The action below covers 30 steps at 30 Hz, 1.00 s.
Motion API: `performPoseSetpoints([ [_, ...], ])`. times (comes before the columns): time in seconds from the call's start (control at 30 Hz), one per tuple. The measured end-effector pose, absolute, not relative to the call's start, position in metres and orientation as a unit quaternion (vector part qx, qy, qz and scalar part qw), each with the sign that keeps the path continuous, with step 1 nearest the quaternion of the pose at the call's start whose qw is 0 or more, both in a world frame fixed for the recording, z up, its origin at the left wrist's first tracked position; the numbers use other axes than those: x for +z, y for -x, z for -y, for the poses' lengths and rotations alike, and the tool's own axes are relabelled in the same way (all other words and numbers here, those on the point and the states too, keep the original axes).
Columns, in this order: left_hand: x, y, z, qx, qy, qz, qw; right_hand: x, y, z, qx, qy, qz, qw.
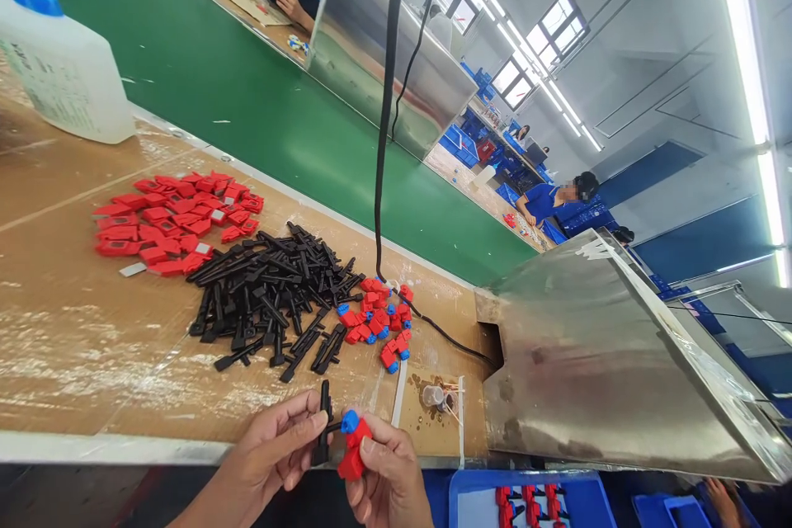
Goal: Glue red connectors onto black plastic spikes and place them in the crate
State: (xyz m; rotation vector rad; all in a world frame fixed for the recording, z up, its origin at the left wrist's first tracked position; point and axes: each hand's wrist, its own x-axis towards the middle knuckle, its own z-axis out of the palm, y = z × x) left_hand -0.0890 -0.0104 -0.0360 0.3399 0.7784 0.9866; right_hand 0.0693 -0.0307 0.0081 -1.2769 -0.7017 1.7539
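Note:
At the near table edge my left hand (272,447) pinches a black plastic strip (322,422) held upright. Right beside it, my right hand (388,477) grips a red piece with a blue cap (352,441), touching the black strip. On the brown table (74,330) lies a heap of black strips (272,293), with a pile of flat red pieces (176,219) to its left and a small pile of red-and-blue pieces (380,322) to its right.
A white jug with a blue cap (58,58) stands far left. A green conveyor belt (247,91) runs behind the table, with other people at work beyond it. A black cable (387,99) hangs down. A metal chute (594,363) sits right; a blue tray (532,499) lies below.

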Motion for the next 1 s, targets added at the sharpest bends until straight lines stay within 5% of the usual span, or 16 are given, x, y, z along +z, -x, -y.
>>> performPoseSetpoints([
  [0.3, -0.011, 0.089, 0.008, 0.451, -0.176, -0.388, 0.785, -0.023, -0.074, 0.045, 0.628, 0.550, 0.309, 0.457],
  [0.6, -0.029, 0.097, 0.007, 0.432, -0.308, -0.376, 0.760, -0.004, -0.065, 0.071, 0.491, 0.630, 0.452, 0.397],
  [1.0, -0.024, 0.106, 0.004, 0.435, -0.358, -0.361, 0.743, 0.001, -0.056, 0.079, 0.474, 0.633, 0.466, 0.397],
])
